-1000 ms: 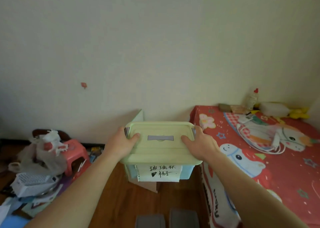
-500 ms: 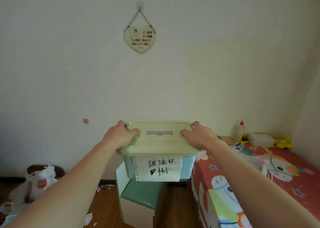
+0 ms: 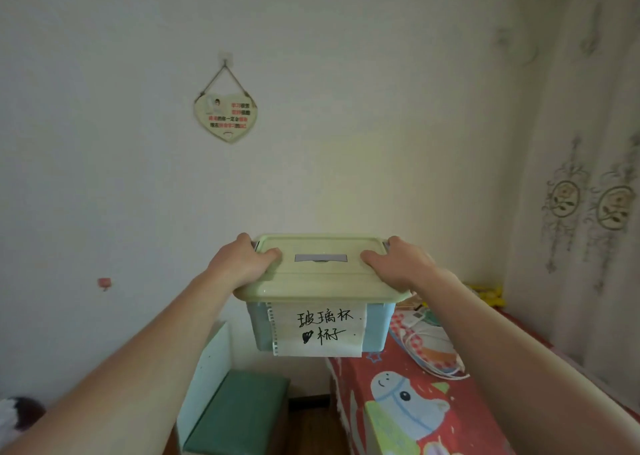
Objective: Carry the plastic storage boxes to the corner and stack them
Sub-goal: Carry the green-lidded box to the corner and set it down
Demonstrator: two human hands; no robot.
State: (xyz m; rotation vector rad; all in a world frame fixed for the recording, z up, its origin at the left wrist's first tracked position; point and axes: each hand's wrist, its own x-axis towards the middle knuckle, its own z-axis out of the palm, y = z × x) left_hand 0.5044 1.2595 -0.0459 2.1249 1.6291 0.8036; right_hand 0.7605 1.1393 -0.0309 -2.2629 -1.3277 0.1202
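The paper label [image 3: 317,328] hides what the storage box [image 3: 375,326] holds; the fingers of both hands curl out of sight beyond its lid [image 3: 320,274]

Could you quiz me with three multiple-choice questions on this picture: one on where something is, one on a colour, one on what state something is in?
1. Where does the heart-shaped plaque hang?
A. On the wall, up and to the left of the box
B. On the curtain at the right
C. On the bed

2. What colour is the lid of the storage box?
A. Red
B. Pale green
C. Black

3. How is the box held?
A. It stands on the floor, untouched
B. One hand carries it by a handle
C. Both hands grip it at the lid's two ends, up in the air

Answers:
1. A, its string hooks on the wall above and left of the box.
2. B, the lid is pale green over a light blue body.
3. C, the left hand and the right hand curl over the lid's edges, and nothing supports the box from below.
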